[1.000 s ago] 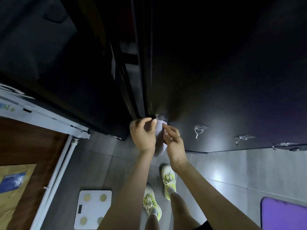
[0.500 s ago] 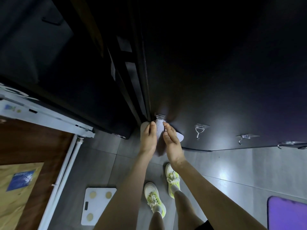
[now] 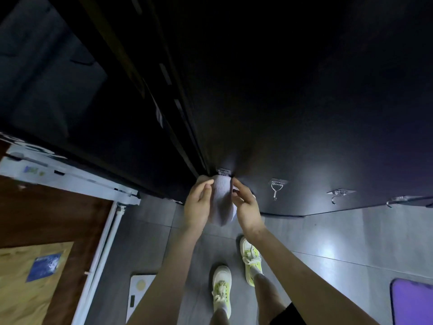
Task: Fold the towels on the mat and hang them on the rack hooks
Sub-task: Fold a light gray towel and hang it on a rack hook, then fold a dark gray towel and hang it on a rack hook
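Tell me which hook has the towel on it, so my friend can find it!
Find the big dark panel above the grey floor; small metal hooks run along its bottom edge. Take the leftmost hook. It alone carries a pale towel, held between the left hand and right hand; the other hooks are bare.

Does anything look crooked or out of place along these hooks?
Nothing clearly wrong. The towel hangs bunched on the leftmost hook, held by left hand and right hand. The far-right hook looks swung sideways, unlike the straight-hanging second hook; possibly lens distortion.
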